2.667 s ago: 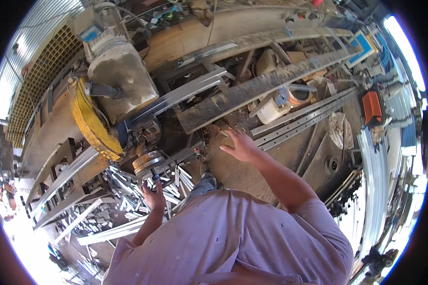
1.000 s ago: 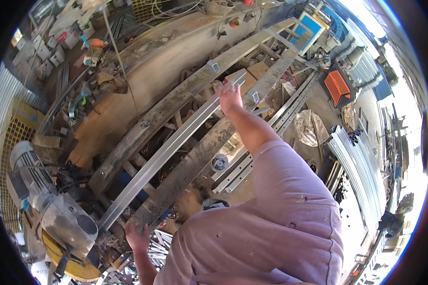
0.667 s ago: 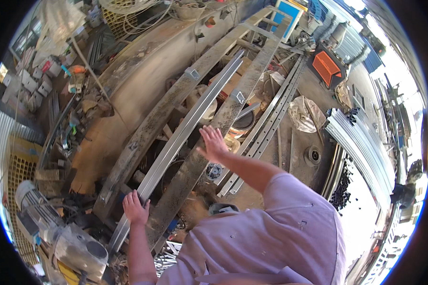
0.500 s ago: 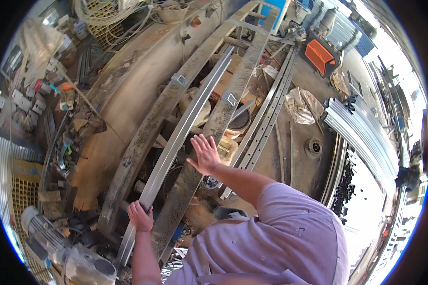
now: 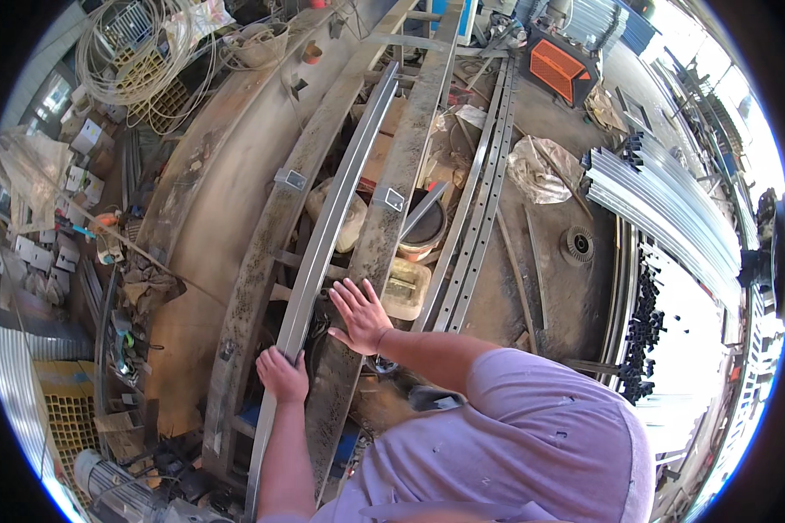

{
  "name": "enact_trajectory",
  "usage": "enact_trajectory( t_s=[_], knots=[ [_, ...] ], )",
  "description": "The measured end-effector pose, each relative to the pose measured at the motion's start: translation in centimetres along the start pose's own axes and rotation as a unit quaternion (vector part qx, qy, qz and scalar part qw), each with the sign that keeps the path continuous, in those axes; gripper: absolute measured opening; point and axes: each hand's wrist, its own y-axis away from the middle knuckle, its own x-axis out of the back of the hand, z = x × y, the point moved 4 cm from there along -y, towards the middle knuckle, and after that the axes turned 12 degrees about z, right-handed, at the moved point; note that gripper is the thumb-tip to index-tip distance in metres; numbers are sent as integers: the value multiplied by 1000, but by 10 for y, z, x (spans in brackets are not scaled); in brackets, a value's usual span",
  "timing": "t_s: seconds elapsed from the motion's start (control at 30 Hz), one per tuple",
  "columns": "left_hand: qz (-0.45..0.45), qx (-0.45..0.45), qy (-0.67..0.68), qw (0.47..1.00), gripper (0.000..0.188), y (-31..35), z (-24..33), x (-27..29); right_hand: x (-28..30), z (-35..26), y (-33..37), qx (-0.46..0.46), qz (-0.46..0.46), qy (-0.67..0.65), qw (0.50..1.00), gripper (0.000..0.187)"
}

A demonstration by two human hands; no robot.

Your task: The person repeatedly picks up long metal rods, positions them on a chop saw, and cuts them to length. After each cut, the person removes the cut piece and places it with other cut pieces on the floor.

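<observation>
A long silvery metal bar lies lengthwise between two stained beams, the left beam and the right beam. My left hand is closed over the near part of this bar, fingers across its top and thumb on its right side. Spread wide, my right hand rests over the right beam, palm down, just to the right of the bar. It holds nothing. One short cut tube sits on the left beam, another short tube piece on the right beam.
Beyond the right beam stand a bucket and a yellowish plastic container. Perforated metal rails run alongside. Stacked silvery tubes lie at right, a motor at lower left, coiled cable at upper left.
My view has turned and shifted. My left hand has moved forward, closer to my right hand, still on the bar. The bar's far end appears to reach slightly farther past the short tube pieces.
</observation>
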Motion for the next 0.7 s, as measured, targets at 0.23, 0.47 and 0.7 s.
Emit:
enact_trajectory(
  t_s=[0.23, 0.47, 0.7],
  knots=[
    [19, -20, -3, 1000, 57, -78, 65, -57, 4, 0, -2, -1, 4, -22, 1000, 94],
    [26, -26, -8, 999, 55, -123, 105, -89, 3, 2, 1, -11, 19, -62, 998, 92],
    [25, -42, 43, 998, 57, -133, 104, -93, 9, 1, 0, -12, 21, -68, 997, 91]
  ],
)
